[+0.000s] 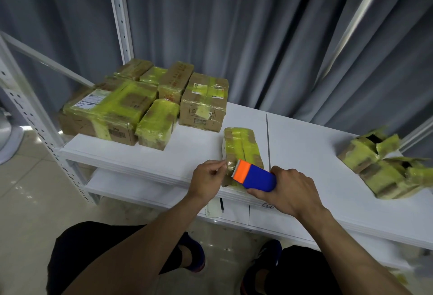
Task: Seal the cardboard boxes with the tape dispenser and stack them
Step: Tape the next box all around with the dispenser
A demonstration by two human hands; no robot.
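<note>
right hand grips tape dispenser over the small box, left hand pinches the tape end; sealed pile behind-left of it, open boxes to its right pending.

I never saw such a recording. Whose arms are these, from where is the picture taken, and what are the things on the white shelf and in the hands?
There is no machine: a person wears a camera on the head, looking down at the arms. The right hand grips a blue and orange tape dispenser over a small box wrapped in yellow-green tape. The left hand seems to pinch the tape end beside it. On the white shelf, taped boxes stand at the back left; open boxes lie at the right.
</note>
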